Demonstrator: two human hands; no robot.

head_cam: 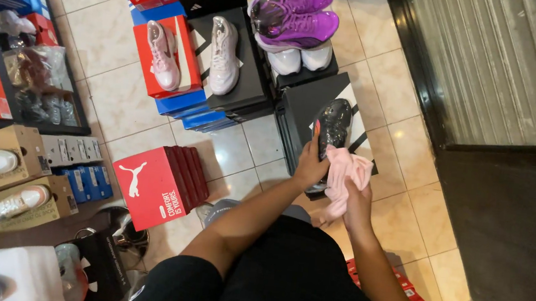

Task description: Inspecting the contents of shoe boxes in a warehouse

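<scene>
Tiled floor (127, 102) held shoe boxes (151, 188) everywhere; at centre, left hand (311, 165) gripped the black shoe (333, 125), right hand (357, 196) clutched a pink cloth (345, 172) beside it.

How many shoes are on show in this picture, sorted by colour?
Black, held in the left hand and wiped with a pink cloth in the right hand: 1
Purple: 2
Pink: 2
White or pale: 5
Total: 10; a dark one at the bottom left corner is unclear.

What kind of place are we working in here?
Likely a shoe shop: single shoes displayed on stacked boxes across a tiled floor, like the purple pair. The left hand holds a black shoe; the right hand holds a pink cloth.
</scene>
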